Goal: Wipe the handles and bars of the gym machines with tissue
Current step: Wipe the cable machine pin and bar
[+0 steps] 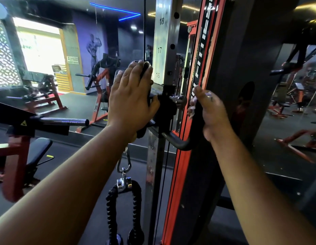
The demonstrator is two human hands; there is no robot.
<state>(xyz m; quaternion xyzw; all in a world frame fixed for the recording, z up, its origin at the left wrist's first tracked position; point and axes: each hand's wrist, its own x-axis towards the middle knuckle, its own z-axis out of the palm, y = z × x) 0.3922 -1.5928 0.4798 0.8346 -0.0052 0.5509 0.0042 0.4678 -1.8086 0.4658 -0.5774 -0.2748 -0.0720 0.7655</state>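
Three numbers, 18, 17, 16, run down the steel post (165, 41); left grip (131, 99) spread flat beside it; right grip (211, 112) pinching tissue (192, 103) round the black handle (182, 144).

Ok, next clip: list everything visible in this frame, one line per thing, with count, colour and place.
Numbered upright: one, silver metal, centre, marked 16 to 18.
Curved handle: one, black, on the sliding carriage beside the upright.
Tissue: one, white, wrapped on the handle under the right hand.
Pulley housing: one, black, left of the upright, under the left hand.
Adjustment knob: one, chrome, on the carriage.
Carabiner: one, silver, hanging below the pulley.
Rope attachment: one, black, hanging from the carabiner.
Machine frame: one, red and black, right of the upright.
Weight benches: several, red and black, far left.
Left hand: flat against the pulley housing.
Right hand: grips the tissue round the handle.
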